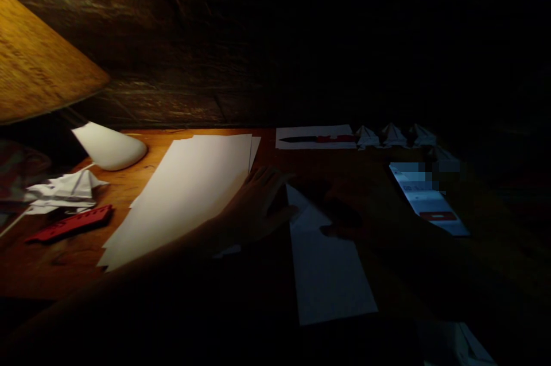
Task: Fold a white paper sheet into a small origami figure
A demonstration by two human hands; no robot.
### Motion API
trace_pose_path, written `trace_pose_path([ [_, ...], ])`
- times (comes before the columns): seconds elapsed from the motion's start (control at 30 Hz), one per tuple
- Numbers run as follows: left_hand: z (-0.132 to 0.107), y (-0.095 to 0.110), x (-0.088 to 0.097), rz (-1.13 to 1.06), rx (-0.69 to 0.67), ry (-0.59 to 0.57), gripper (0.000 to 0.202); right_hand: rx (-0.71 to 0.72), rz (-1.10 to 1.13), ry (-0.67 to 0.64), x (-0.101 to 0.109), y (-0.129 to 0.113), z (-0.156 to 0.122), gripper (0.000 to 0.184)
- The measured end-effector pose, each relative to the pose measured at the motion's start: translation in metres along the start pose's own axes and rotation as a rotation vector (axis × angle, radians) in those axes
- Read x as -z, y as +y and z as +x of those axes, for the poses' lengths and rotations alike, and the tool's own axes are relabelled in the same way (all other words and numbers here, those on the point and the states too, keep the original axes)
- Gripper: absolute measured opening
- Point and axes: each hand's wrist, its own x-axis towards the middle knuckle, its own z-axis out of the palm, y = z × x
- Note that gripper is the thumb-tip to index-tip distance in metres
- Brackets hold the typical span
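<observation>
A white paper sheet (pixel 329 274) with its top folded to a slanted point lies on the dim middle of the table. My left hand (pixel 262 202) reaches in from the left, fingers stretched out and thumb apart, with the thumb touching the sheet's upper left edge. At the sheet's upper right edge is my right hand (pixel 350 220), mostly in deep shadow. Its thumb is stretched over the paper, apart from the other fingers, whose tips are hard to make out. A stack of white paper (pixel 202 188) lies left of my left hand, partly beneath my forearm.
A lamp base (pixel 114 148) stands at left under a lampshade (pixel 38 62). Nearby are crumpled folded paper (pixel 69 191) and a red object (pixel 73 224). A knife (pixel 318 139) lies on paper at the back, beside several folded paper shapes (pixel 394 135). A lit phone (pixel 424 197) lies right.
</observation>
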Motion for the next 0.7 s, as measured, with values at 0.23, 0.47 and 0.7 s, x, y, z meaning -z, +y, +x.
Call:
trace_pose_path([
  [0.23, 0.006, -0.008, -0.006, -0.388, 0.212, 0.294, 0.045, -0.115, 0.081, 0.114, -0.007, 0.012, 0.004, 0.015],
  [0.47, 0.013, 0.01, -0.011, -0.888, 0.273, 0.294, 0.04, -0.432, 0.34, 0.228, -0.013, -0.001, 0.006, 0.025],
  [0.7, 0.005, 0.023, -0.022, -0.845, 0.4, 0.119, 0.023, -0.373, 0.7, 0.217, -0.013, -0.01, 0.01, 0.031],
])
